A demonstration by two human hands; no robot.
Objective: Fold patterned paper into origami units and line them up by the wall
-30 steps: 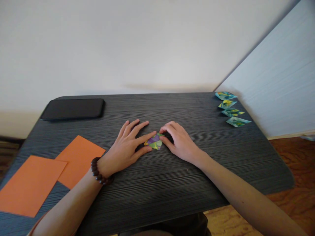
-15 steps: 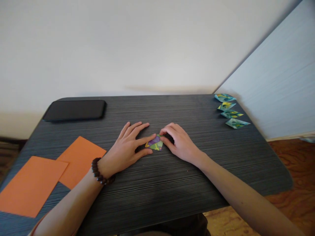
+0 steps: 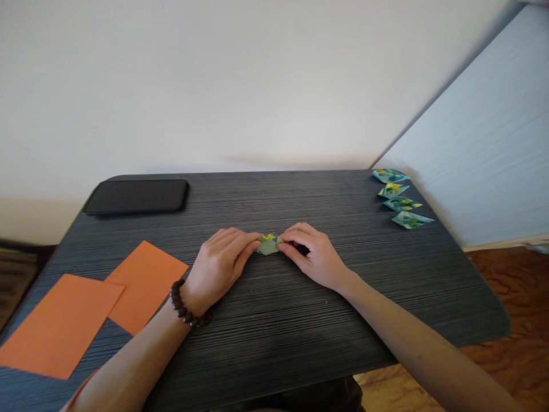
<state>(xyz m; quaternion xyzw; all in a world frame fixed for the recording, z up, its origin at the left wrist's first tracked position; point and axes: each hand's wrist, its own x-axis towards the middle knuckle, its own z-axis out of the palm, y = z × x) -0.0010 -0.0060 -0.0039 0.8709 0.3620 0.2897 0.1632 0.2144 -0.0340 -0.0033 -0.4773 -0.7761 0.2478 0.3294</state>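
Dark wood-like grain, drawn in fine parallel lines, covers the counter, whose visible corners are rounded; a smooth, pale wall rises behind it. Close to the middle of this surface sits a small folded paper, many-sided and creased, mostly pale green with yellow and purple patches; whether it is lifted slightly or resting flat, I cannot tell.

On the left of the folded paper, the left hand pinches that end, thumb against closely bunched fingers. A bracelet of round, dark, shiny beads circles the wrist. On the right of the folded paper, the right hand grips the opposite end between thumb and curled fingers.

Well to the left of the folded paper lie two flat, matt orange sheets with crisp straight edges: the nearer sheet laps one corner over the farther sheet. Beyond the folded paper and to its left rests a black slab, oblong and smooth with rounded corners.

Beyond the folded paper and far to its right, four pointed paper shapes, patterned in blue-green and yellow, form a slanting row. Past them, a pale, faintly streaked panel meets the wall; below it shows a reddish-brown floor with swirling grain.
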